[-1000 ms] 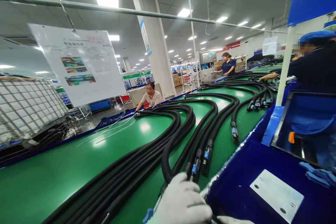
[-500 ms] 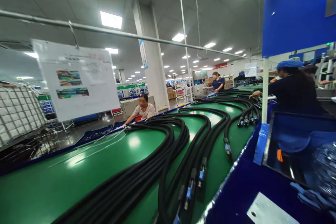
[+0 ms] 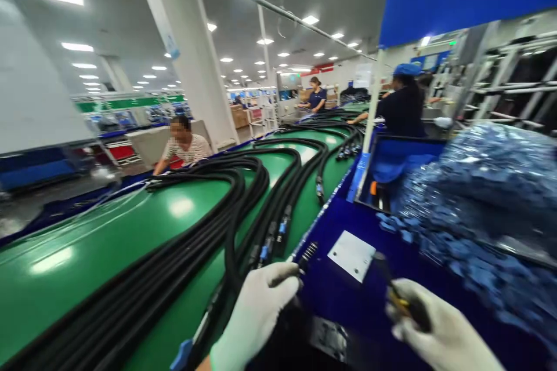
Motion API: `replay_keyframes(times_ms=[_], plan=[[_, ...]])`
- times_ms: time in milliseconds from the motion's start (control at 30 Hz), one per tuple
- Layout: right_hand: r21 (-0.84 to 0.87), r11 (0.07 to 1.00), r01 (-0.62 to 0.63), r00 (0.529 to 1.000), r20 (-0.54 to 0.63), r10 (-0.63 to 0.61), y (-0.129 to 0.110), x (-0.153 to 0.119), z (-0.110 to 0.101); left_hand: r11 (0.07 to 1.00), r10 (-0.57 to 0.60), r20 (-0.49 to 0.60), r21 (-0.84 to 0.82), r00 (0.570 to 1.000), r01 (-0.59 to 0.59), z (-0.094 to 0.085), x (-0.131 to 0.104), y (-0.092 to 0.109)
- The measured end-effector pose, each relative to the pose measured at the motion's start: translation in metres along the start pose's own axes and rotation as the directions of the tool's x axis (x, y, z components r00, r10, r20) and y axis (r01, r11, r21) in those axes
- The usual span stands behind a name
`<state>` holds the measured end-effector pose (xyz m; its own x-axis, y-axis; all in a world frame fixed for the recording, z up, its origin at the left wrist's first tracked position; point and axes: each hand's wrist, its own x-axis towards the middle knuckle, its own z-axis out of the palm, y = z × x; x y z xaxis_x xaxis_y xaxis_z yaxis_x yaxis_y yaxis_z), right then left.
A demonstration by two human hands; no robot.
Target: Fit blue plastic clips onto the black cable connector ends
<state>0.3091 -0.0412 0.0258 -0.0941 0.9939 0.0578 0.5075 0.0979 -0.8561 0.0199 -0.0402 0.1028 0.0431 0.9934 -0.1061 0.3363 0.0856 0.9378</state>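
Black ribbed piece (image 3: pixel 309 251), in the head view: sat just below and right of centre, pinched at its lower end between thumb and fingers of the white-gloved left hand (image 3: pixel 256 307). Projected beyond the fingertips, long axis slanting towards the upper right of the frame. Was therefore directly at the left grip, with that hand much the nearer.

Lay apart from the right hand (image 3: pixel 435 324), to its upper left, with the pale metal plate (image 3: pixel 351 256) roughly between, on the blue worktop (image 3: pixel 333 295). Was gloved too at lower right, fingers curled around a blurred tool (image 3: pixel 400 301) with yellow on its handle; pointed that tool's dark shaft towards the upper left, near the plate's right edge. Could not tell from the blur whether shaft and plate touched.

Ran alongside, across the green worktop (image 3: pixel 122 220) from lower left towards upper centre: long black hoses (image 3: pixel 174 249), some with blue clips (image 3: pixel 264 253) near their ends. Bulged at right: a clear bag (image 3: pixel 500 185) above scattered blue pieces (image 3: pixel 474 272).
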Motion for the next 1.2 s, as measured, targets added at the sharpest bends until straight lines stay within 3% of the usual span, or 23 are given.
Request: replay_keyframes(times_ms=[167, 333, 567, 767, 900, 1000, 1100, 1200], plan=[[0.147, 0.989, 0.015, 0.991, 0.127, -0.034, -0.027, -0.004, 0.030, 0.996, -0.074, 0.091, -0.039, 0.993, 0.078, 0.004, 0.008, 0.014], [0.277, 0.949, 0.150, 0.945, 0.242, -0.220, -0.032, 0.016, 0.043, 0.998, -0.041, 0.065, -0.044, 0.997, 0.044, 0.010, 0.006, 0.008], [0.166, 0.951, 0.260, 0.943, 0.169, -0.288, -0.013, 0.025, 0.062, 0.993, 0.033, 0.047, 0.108, 0.998, -0.038, 0.013, 0.008, 0.007], [-0.049, 0.924, 0.380, 0.905, 0.226, -0.360, -0.014, 0.014, 0.054, 0.965, 0.162, 0.029, 0.204, 0.986, -0.164, 0.018, 0.002, 0.006], [-0.169, 0.928, 0.332, 0.922, 0.269, -0.280, -0.016, 0.015, 0.052, 0.981, 0.079, 0.105, 0.166, 0.991, -0.096, 0.013, 0.014, 0.004], [-0.200, 0.939, 0.280, 0.933, 0.287, -0.217, -0.025, 0.014, 0.049, 0.987, 0.123, 0.288, 0.064, 0.950, -0.147, 0.010, 0.034, 0.006], [-0.180, 0.981, 0.074, 0.974, 0.226, -0.032, -0.039, 0.007, 0.041, 0.986, 0.163, 0.415, -0.048, 0.895, -0.157, 0.013, 0.051, 0.009], [-0.046, 0.996, -0.076, 0.987, 0.141, 0.082, -0.051, 0.000, 0.031, 0.990, 0.139, 0.380, -0.038, 0.915, -0.135, 0.021, 0.061, 0.013]])
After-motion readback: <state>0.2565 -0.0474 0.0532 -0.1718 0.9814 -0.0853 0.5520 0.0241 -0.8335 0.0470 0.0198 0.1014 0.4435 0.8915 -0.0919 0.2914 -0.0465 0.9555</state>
